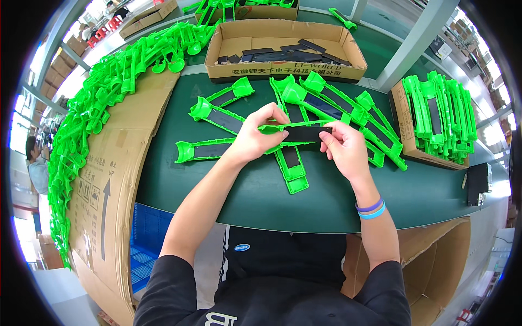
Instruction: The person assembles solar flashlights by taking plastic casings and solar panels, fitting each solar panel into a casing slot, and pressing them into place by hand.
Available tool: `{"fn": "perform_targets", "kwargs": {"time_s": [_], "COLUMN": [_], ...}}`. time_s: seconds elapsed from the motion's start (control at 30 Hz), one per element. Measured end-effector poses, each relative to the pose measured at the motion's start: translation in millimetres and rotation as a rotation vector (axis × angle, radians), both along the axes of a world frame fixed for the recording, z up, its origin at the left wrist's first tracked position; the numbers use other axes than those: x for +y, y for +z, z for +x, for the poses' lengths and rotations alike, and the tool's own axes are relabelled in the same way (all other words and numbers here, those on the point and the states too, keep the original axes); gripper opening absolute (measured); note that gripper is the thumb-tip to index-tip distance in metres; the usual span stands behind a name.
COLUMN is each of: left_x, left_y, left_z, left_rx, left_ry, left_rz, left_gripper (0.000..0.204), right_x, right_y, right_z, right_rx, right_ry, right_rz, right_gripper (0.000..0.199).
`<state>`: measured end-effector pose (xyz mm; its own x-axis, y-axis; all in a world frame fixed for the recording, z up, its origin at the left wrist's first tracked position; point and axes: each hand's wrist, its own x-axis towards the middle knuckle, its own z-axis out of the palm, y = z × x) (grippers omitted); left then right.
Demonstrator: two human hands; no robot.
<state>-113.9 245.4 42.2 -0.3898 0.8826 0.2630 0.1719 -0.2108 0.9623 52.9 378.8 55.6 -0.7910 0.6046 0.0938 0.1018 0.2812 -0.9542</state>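
My left hand [263,130] is closed around the wide end of a bright green plastic shell [296,144], held above the dark green table. Pinched in my right hand [342,145] is the end of a thin black strip [307,133], which lies along the shell's opening. Whether the strip is seated in the shell I cannot tell. Around my hands lie several more green shells with dark strips in them, one of them to the left [204,151] and another just below [292,168]. My fingers hide part of the held shell.
Beyond my hands stands a cardboard box [288,70] holding black strips. A tall heap of green parts [119,76] rests on cardboard [117,179] at the left. To the right, a carton [399,111] is packed with green shells. A grey post [416,46] rises behind the table.
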Motion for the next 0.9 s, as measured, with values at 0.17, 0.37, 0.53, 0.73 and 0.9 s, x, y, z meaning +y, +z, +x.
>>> {"fn": "perform_targets", "kwargs": {"time_s": [0.17, 0.37, 0.53, 0.73, 0.9], "left_x": [-3, -2, -4, -2, -4], "left_y": [6, 6, 4, 4, 5], "left_z": [0, -2, -4, -5, -3], "left_rx": [-0.061, -0.246, -0.193, -0.084, -0.064], "left_ry": [0.028, 0.026, -0.041, 0.036, 0.018], "left_rz": [0.021, 0.033, 0.084, 0.075, 0.055], "left_gripper": [0.021, 0.020, 0.022, 0.022, 0.022], "right_x": [-6, 16, 13, 6, 7], "right_y": [3, 0, -8, 2, -2], "right_z": [2, 4, -1, 1, 1], "right_rx": [0.174, 0.296, 0.432, 0.269, 0.154], "right_ry": [-0.147, -0.184, -0.194, -0.214, -0.184], "right_rz": [0.557, 0.349, 0.154, 0.423, 0.394], "right_gripper": [0.031, 0.026, 0.021, 0.015, 0.017]}}
